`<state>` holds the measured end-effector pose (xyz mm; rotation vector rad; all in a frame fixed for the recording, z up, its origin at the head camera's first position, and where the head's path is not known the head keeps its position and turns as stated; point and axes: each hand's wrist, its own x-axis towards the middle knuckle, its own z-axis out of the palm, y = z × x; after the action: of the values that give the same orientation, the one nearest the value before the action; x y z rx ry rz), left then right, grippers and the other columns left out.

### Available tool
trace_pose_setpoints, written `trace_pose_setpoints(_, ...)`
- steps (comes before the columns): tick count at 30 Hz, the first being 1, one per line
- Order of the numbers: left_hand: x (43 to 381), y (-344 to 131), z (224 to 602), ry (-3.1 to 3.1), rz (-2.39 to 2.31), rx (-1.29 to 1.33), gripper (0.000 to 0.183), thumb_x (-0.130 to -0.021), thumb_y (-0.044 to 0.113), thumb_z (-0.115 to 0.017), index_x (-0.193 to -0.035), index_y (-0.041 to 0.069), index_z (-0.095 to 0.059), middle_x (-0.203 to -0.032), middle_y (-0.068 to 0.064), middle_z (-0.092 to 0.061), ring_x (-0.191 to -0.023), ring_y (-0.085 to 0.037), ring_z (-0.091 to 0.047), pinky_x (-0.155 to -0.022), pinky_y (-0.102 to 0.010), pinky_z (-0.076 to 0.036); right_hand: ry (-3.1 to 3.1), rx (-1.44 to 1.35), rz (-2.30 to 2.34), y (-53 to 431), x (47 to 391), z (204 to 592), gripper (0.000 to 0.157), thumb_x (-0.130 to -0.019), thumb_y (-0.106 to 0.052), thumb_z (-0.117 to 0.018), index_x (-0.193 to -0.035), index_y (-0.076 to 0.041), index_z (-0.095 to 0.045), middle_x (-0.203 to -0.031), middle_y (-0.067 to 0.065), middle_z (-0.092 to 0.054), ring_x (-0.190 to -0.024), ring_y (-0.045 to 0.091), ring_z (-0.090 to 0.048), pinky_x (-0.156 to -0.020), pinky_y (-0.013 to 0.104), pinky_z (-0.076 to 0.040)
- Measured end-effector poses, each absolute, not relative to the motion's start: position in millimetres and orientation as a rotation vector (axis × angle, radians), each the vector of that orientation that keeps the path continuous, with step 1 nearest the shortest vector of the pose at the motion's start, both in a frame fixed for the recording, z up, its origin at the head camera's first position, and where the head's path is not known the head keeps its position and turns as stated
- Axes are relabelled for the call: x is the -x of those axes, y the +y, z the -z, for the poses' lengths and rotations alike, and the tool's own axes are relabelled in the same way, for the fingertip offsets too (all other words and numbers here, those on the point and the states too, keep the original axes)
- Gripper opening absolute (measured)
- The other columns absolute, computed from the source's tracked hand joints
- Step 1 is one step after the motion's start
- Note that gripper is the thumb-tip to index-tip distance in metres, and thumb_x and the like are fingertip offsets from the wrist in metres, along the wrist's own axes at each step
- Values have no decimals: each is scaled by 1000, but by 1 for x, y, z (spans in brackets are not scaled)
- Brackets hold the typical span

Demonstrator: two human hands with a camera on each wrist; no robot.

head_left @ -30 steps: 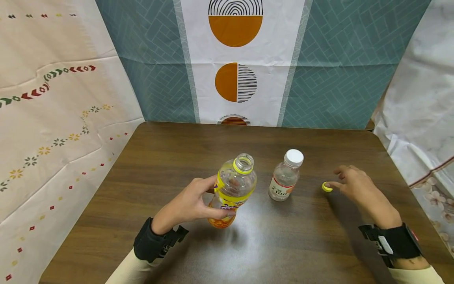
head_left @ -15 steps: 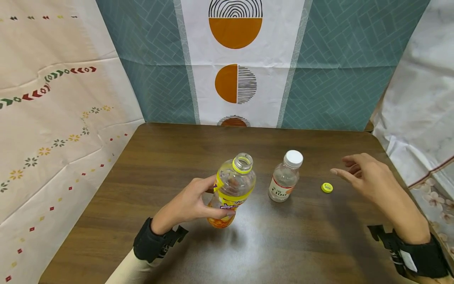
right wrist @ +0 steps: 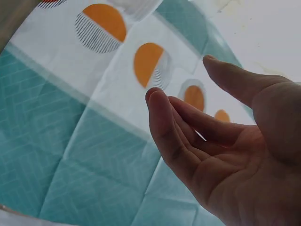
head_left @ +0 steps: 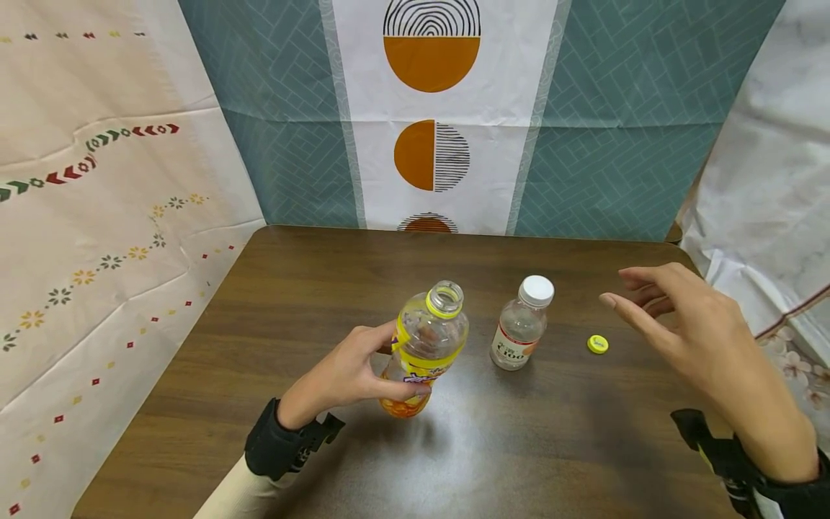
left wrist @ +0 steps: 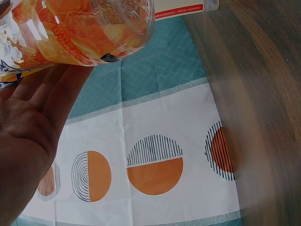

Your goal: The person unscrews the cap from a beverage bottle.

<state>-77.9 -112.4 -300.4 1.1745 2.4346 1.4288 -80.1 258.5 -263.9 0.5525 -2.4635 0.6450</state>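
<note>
My left hand [head_left: 353, 367] grips a clear plastic bottle [head_left: 433, 331] with a yellow and orange label round its body. The bottle's mouth is uncapped and it tilts a little to the right. In the left wrist view the orange label [left wrist: 80, 33] fills the top left, above my palm. To the right lies a small yellow bottle cap [head_left: 598, 344], flat on the table. My right hand [head_left: 707, 339] hovers to the right of that cap, thumb and fingers apart, with nothing between them. Between the hands stands a smaller clear bottle [head_left: 519, 328] with a white cap and a paper label.
The brown wooden table [head_left: 311, 274] reaches back to a teal and white patterned cloth [head_left: 603, 144]. Pale cloths hang along the left and right sides. Dark wrist straps sit on both arms.
My right hand has let go of the yellow cap, leaving it on the table, and has lifted and drawn back to the right. The left hand and its bottle have stayed put.
</note>
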Motion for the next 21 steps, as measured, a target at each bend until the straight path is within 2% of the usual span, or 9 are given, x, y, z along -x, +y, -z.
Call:
trace_pose_setpoints(4,77,-113,301,2428,-1435,-1182,49,-72,7,-79,-116,4,-57,-104,-7,-70,-96,-12,-62,-79,-41,-55,-2384,-682,-670,248,75,256,46,-66,5,-79,-110,1,-64,-92,3,-63,-75,-7,-53,-66,3,-44)
trace_pose_setpoints(7,77,-113,301,2429,-1438,-1183,50,-72,7,-80,-116,4,-57,-103,-6,-70,-95,-11,-62,-79,-40,-55,-2339,-774,-709,238,72,249,51,-63,8,-80,-111,3,-63,-93,4,-62,-77,-2,-55,-69,4,-45)
trace_pose_setpoints(9,76,-112,300,2433,-1437,-1182,50,-72,8,-80,-116,4,-57,-103,-5,-70,-95,-11,-62,-79,-39,-56,-2304,-833,-740,231,71,246,48,-68,3,-79,-113,4,-62,-96,6,-62,-77,0,-57,-69,5,-46)
trace_pose_setpoints(11,76,-112,299,2435,-1433,-1180,50,-72,8,-80,-116,4,-57,-103,-5,-70,-95,-11,-62,-79,-39,-56,-2279,-871,-765,223,69,243,44,-78,-15,-77,-115,4,-62,-99,7,-62,-77,-1,-58,-68,7,-46)
trace_pose_setpoints(14,75,-112,298,2430,-1433,-1166,50,-72,8,-80,-116,4,-57,-104,-6,-70,-96,-11,-62,-79,-40,-55,-2241,-928,-815,210,67,239,52,-88,-37,-64,-117,6,-60,-103,10,-62,-76,3,-60,-67,8,-47)
trace_pose_setpoints(16,75,-112,298,2427,-1430,-1156,50,-72,8,-79,-117,4,-57,-105,-6,-70,-96,-10,-62,-80,-40,-55,-2237,-961,-842,201,63,234,61,-90,-47,-54,-118,7,-58,-105,12,-61,-77,5,-60,-68,8,-47)
trace_pose_setpoints(18,76,-112,300,2425,-1429,-1160,51,-72,9,-79,-117,4,-57,-106,-5,-69,-96,-11,-61,-80,-40,-55,-2235,-999,-870,191,59,228,62,-91,-47,-53,-118,9,-57,-105,13,-59,-78,7,-59,-67,9,-49)
trace_pose_setpoints(21,79,-114,309,2423,-1426,-1163,52,-73,12,-80,-119,7,-57,-107,-2,-69,-97,-11,-61,-80,-39,-55,-2240,-1050,-901,180,55,221,55,-83,-30,-72,-118,9,-55,-105,11,-58,-78,7,-58,-64,12,-50)
